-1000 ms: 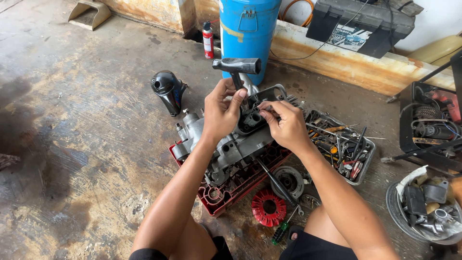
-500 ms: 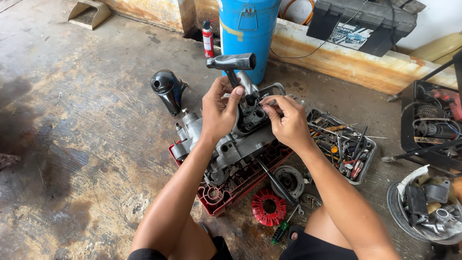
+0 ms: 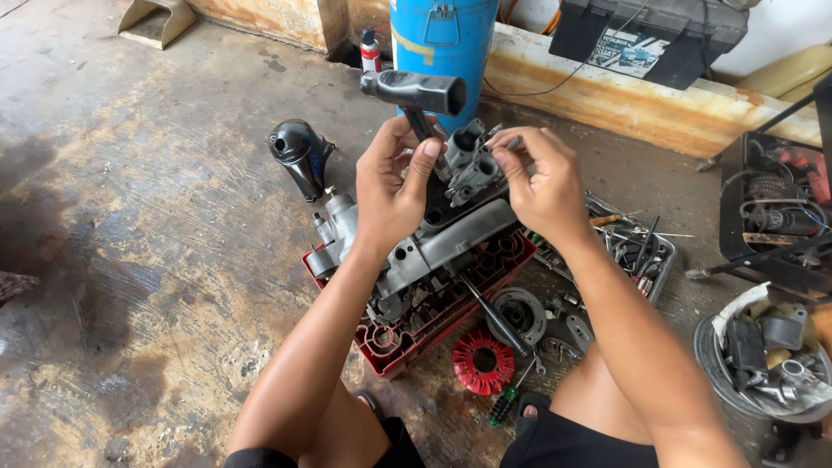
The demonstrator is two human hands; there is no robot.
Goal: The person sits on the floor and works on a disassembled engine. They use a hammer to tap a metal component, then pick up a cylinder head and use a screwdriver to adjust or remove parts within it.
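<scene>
While the person sits on the concrete floor with knees apart, both hands are raised over a grey engine casing that rests on a red plastic tray. The left hand is curled around the shaft of a T-handled tool, whose black crossbar stands above the fingers. The right hand is closed on a small grey carburettor-like part, fingertips pinched at its upper right corner, and holds it up just above the casing, touching the tool's shaft side. What exactly the fingertips pinch is too small to make out.

Left of the casing a black rounded cover stands on the floor. Behind the hands rises a blue cylinder, with a small red spray can beside it. Near the person's right knee lie a red finned wheel, a round grey disc and a screwdriver with a dark handle. To the right sits a shallow tray of loose tools, and farther right a basin of parts.
</scene>
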